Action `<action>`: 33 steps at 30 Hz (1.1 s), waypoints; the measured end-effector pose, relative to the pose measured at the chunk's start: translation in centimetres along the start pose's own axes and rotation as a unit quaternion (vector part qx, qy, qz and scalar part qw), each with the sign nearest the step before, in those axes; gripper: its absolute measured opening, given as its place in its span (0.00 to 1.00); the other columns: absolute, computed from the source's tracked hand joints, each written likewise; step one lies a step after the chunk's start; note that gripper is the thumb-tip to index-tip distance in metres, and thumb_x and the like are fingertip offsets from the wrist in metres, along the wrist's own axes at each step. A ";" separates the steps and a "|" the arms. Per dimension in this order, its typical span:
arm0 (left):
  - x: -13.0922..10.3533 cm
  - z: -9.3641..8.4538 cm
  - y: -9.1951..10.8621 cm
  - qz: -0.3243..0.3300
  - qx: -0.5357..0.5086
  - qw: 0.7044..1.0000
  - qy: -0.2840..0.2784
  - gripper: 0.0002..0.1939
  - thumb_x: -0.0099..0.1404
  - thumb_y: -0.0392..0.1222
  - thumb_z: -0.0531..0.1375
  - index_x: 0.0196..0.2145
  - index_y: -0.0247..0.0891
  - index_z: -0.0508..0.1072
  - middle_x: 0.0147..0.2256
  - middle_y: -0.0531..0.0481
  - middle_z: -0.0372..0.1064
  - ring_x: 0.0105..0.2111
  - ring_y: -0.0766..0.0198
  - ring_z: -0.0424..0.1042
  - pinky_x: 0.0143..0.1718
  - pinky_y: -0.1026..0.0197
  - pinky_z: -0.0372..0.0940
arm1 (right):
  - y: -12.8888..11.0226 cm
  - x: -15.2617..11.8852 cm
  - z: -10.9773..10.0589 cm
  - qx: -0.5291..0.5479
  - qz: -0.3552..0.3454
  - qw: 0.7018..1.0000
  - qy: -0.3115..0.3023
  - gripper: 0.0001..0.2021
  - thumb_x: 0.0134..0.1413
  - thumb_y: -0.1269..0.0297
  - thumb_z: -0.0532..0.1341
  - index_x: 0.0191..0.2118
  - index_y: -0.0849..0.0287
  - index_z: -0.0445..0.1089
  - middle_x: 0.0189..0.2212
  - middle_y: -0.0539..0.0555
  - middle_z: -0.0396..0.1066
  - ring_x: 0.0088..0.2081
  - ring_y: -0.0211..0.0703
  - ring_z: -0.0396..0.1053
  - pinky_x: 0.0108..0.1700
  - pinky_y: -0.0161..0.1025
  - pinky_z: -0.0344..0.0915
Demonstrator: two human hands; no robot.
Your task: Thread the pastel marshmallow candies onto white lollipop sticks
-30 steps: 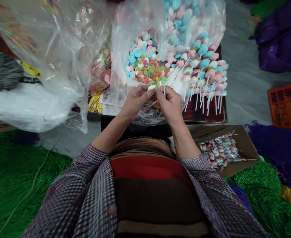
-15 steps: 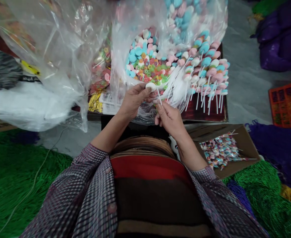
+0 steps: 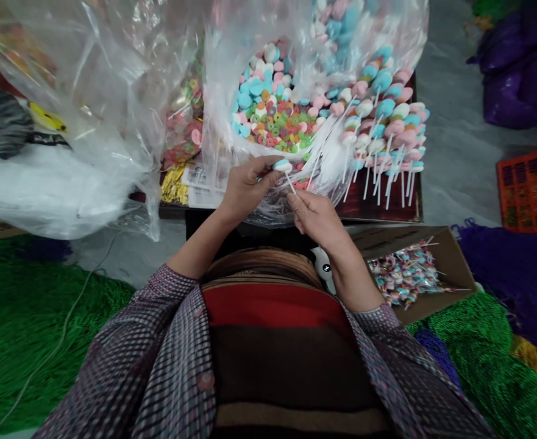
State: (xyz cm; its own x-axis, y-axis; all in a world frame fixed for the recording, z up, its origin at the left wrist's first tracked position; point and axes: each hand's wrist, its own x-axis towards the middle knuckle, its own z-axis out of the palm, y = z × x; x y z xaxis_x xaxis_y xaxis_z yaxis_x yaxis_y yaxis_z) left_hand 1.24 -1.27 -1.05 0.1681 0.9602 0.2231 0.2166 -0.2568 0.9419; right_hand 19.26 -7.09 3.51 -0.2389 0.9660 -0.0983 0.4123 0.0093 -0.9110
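Forearms in checked sleeves are slanting inward and upward from the lower corners of the frame, and both wrists are bending toward each other at the centre. The left hand is turning its back upward, its thumb and index finger clamping on a round, flattened white-and-blue candy just above the middle of the frame. The right hand is sitting lower and to the right, its fingers curling together and pinching the lower end of a thin white stick. The stick is leaning up to the left, its top meeting the candy; whether it is piercing it, I cannot tell.

Just beyond the hands, a clear plastic bag is lying open at upper centre, exposing pink, white and blue candies and small multicoloured ring candies. Its crumpled film is bunching beneath the fingers. A fanned bundle of white sticks is crowding the space above the right hand, and skewered pastel candies are piling up on the dark reddish bench at upper right. Large translucent plastic sheeting is filling the upper left, shiny gold strips are lying near its edge, and a brown cardboard box is holding wrapped candy sticks at right, beside the right forearm.
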 end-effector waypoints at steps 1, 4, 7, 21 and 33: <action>-0.1 -0.3 0.1 0.017 0.033 0.999 -0.012 0.13 0.68 0.49 0.67 0.47 0.43 0.80 0.44 0.49 0.83 0.44 0.62 0.79 0.50 0.59 0.72 | 0.1 0.0 -0.2 0.012 0.010 1.000 -0.011 0.29 0.66 0.36 0.54 0.22 0.54 0.58 0.15 0.45 0.57 0.21 0.36 0.57 0.26 0.35 0.51; -0.6 -0.5 -0.1 0.047 0.085 0.994 -0.042 0.13 0.68 0.48 0.66 0.47 0.42 0.81 0.45 0.47 0.82 0.46 0.61 0.79 0.50 0.59 0.71 | 0.5 -0.1 -0.3 0.059 0.041 0.997 -0.038 0.29 0.64 0.35 0.56 0.23 0.54 0.59 0.13 0.43 0.56 0.18 0.34 0.55 0.24 0.35 0.50; -1.2 0.5 -0.6 0.033 0.037 0.998 -0.039 0.14 0.69 0.49 0.64 0.48 0.41 0.79 0.40 0.49 0.82 0.39 0.63 0.78 0.44 0.61 0.71 | 0.9 -0.2 0.4 0.089 0.060 0.994 -0.031 0.27 0.64 0.35 0.56 0.26 0.54 0.64 0.10 0.41 0.55 0.15 0.33 0.52 0.22 0.35 0.48; -2.0 1.2 0.5 0.092 0.159 0.983 -0.028 0.15 0.70 0.40 0.58 0.52 0.41 0.77 0.47 0.45 0.81 0.47 0.60 0.78 0.52 0.57 0.70 | 1.2 -4.6 0.7 0.146 0.141 0.979 0.020 0.22 0.63 0.41 0.60 0.39 0.57 0.75 0.15 0.41 0.63 0.14 0.30 0.53 0.18 0.31 0.49; -4.0 4.1 1.0 0.184 0.103 0.970 -0.118 0.18 0.70 0.35 0.55 0.54 0.40 0.76 0.48 0.44 0.80 0.49 0.60 0.78 0.52 0.55 0.73 | 1.6 -4.3 0.9 0.222 0.148 0.960 0.089 0.26 0.56 0.36 0.66 0.26 0.56 0.66 0.15 0.42 0.61 0.14 0.28 0.51 0.17 0.31 0.44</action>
State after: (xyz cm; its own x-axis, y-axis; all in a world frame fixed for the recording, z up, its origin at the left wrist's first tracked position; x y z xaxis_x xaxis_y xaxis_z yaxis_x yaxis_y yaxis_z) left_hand 4.75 -5.84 -2.01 0.4802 0.7542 0.4478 0.2840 -0.6167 0.7341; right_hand 20.20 -11.49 2.09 0.0009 0.9383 -0.3457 0.0138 -0.3457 -0.9382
